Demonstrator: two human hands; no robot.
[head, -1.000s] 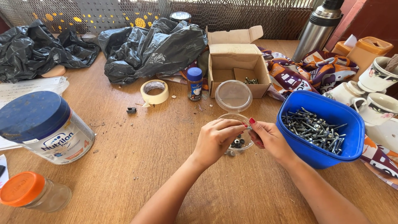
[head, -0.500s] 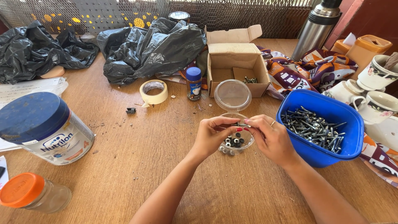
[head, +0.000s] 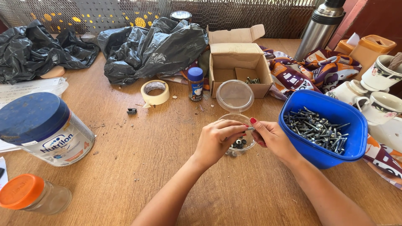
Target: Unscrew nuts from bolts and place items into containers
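Observation:
Both my hands meet over a small clear plastic cup that holds several dark nuts. My left hand and my right hand pinch the two ends of one small metal bolt just above the cup. Right beside my right hand stands a blue plastic bowl filled with several grey bolts. The cup's clear round lid lies behind it on the wooden table.
An open cardboard box with a few bolts, a small blue-capped bottle, a tape roll and black plastic bags sit behind. A blue-lidded tin and an orange-lidded jar stand left. Cups, a thermos and patterned cloth lie right.
My hands have stayed together over the cup, shifting slightly and turning the small bolt between the fingertips. Nothing else on the table has moved.

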